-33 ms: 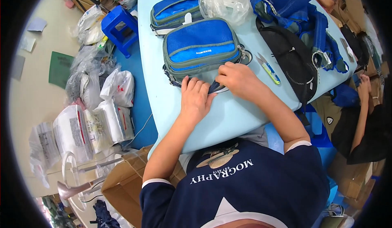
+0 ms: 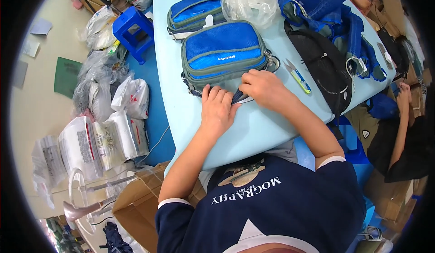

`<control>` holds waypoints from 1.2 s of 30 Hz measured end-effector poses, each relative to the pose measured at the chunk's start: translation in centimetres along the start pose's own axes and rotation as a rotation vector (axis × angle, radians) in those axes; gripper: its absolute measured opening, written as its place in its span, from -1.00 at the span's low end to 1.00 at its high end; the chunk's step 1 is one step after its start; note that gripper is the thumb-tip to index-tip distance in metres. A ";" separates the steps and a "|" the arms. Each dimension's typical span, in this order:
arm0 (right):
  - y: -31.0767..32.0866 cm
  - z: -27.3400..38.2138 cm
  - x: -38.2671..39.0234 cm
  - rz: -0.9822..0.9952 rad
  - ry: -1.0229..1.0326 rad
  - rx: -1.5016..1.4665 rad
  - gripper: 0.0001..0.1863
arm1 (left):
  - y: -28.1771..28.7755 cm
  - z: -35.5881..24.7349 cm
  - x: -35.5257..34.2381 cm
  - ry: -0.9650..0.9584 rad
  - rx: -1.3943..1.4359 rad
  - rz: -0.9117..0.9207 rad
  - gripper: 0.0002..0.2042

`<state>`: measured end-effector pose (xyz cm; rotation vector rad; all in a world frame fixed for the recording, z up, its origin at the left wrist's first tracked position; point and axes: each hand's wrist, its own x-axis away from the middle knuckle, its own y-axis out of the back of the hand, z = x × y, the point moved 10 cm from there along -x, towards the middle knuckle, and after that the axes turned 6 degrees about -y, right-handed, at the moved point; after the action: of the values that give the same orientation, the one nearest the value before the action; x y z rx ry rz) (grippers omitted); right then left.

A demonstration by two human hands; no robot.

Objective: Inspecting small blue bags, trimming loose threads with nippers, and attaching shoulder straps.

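A blue bag with grey trim [image 2: 223, 53] lies on the light blue table cover, its front pocket facing up. At its near edge, my left hand [image 2: 216, 108] is closed over the fabric, fingertips tucked against the bag and thumb low. Beside it my right hand [image 2: 263, 90] pinches the same edge with bent fingers. A dark strip with a pale border [image 2: 238, 97], perhaps a strap or zip edge, runs between both hands; its ends are hidden under the fingers. Thread snips with a green and blue handle [image 2: 299, 78] lie to the right of my right hand.
A second blue bag [image 2: 195, 9] and a crumpled clear plastic bag [image 2: 250, 4] sit behind. A black bag [image 2: 319, 67] and blue mesh pieces [image 2: 317, 4] cover the right side. A blue stool [image 2: 132, 28] stands left; a co-worker's arm [image 2: 400, 121] shows far right.
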<state>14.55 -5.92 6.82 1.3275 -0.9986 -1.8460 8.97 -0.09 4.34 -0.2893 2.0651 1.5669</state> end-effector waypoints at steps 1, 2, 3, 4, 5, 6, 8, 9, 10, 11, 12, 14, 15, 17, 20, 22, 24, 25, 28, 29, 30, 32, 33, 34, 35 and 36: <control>-0.1 0.0 0.0 -0.012 0.010 -0.006 -0.91 | 0.1 -0.1 0.0 -0.004 0.002 -0.004 -0.70; -0.3 0.0 0.1 -0.025 0.017 -0.013 -0.91 | 0.2 -0.1 -0.1 -0.008 -0.004 -0.017 -0.70; -0.6 -0.1 0.3 -0.027 0.011 -0.007 -0.91 | 0.2 -0.3 -0.1 -0.013 -0.009 -0.028 -0.70; 0.0 -1.3 0.6 -0.111 -0.099 -0.058 -0.94 | 0.2 -0.4 -0.3 -0.025 -0.001 -0.029 -0.70; 0.8 -2.6 1.0 -0.198 -0.211 -0.108 -0.96 | 0.2 -0.3 -0.4 -0.009 -0.010 -0.024 -0.71; 1.1 -3.0 1.2 -0.203 -0.226 -0.095 -0.96 | 0.1 -0.2 -0.5 0.006 -0.018 -0.018 -0.71; 3.4 -8.6 3.7 -0.479 -0.686 -0.390 -0.89 | 0.3 -0.1 -0.5 -0.009 -0.016 -0.024 -0.72; 4.9 -10.1 5.2 -0.603 -0.770 -0.364 -0.83 | 0.5 0.0 -0.5 -0.004 -0.029 -0.030 -0.73; 5.7 -10.6 6.3 -0.612 -0.781 -0.344 -0.83 | 0.7 0.0 -0.4 -0.021 -0.012 -0.033 -0.73; 6.2 -11.7 8.1 -0.627 -0.874 -0.356 -0.83 | 0.8 0.2 -0.2 -0.002 -0.024 -0.018 -0.73; 6.6 -12.7 9.9 -0.640 -0.965 -0.371 -0.83 | 0.8 0.6 -0.2 0.019 -0.038 -0.004 -0.73; 6.9 -12.9 12.5 -0.537 -0.997 -0.162 -0.83 | 0.6 0.7 -0.5 0.021 -0.054 0.008 -0.73; 7.0 -12.0 12.7 -0.469 -0.934 -0.076 -0.82 | 0.8 0.6 -0.8 0.014 -0.062 0.011 -0.71; 6.5 -10.5 12.6 -0.404 -0.866 -0.004 -0.79 | 1.5 0.3 -1.1 0.010 -0.083 0.018 -0.69; 5.6 -7.2 10.0 -0.314 -0.620 -0.081 -0.63 | 0.8 -0.4 -1.3 0.025 -0.155 0.154 -0.62; 4.4 -3.5 6.7 -0.211 -0.330 -0.080 -0.47 | 0.0 -1.0 -1.5 -0.004 -0.167 0.180 -0.56; 3.0 -2.1 4.7 -0.182 -0.270 -0.054 -0.44 | -0.4 -1.7 -2.2 -0.027 -0.159 0.127 -0.58; 2.3 -1.2 4.0 -0.154 -0.224 -0.018 -0.41 | -1.3 -1.4 -2.2 0.009 -0.078 0.157 -0.60; 0.9 -1.2 3.3 -0.143 -0.218 0.053 -0.45 | -1.5 -1.0 -2.5 0.011 -0.050 0.122 -0.67; 0.7 -1.5 3.3 -0.145 -0.205 0.053 -0.45 | -1.8 -0.8 -2.4 -0.006 -0.052 0.134 -0.69; 0.2 -2.0 3.5 -0.096 -0.187 -0.008 -0.49 | -1.9 -0.9 -2.4 -0.026 -0.053 0.147 -0.71; -0.1 -2.3 3.5 -0.058 -0.167 -0.063 -0.52 | -1.6 -1.1 -2.7 -0.031 -0.070 0.158 -0.72; -0.2 -1.9 3.6 -0.037 -0.139 -0.028 -0.59 | -1.5 -1.3 -2.7 -0.036 -0.080 0.176 -0.72; -0.2 -1.5 3.6 -0.028 -0.120 0.014 -0.65 | -1.3 -1.5 -2.8 -0.056 -0.091 0.168 -0.72; -0.2 -1.2 3.5 -0.052 -0.115 0.030 -0.65 | -1.3 -1.4 -2.4 -0.064 -0.094 0.171 -0.72; -0.4 -0.5 3.4 -0.066 -0.066 0.055 -0.67 | -1.2 -1.3 -2.0 -0.071 -0.096 0.173 -0.72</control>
<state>14.05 -8.67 4.80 1.3538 -1.0586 -1.9356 10.92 -1.94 4.63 -0.0892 2.0083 1.7557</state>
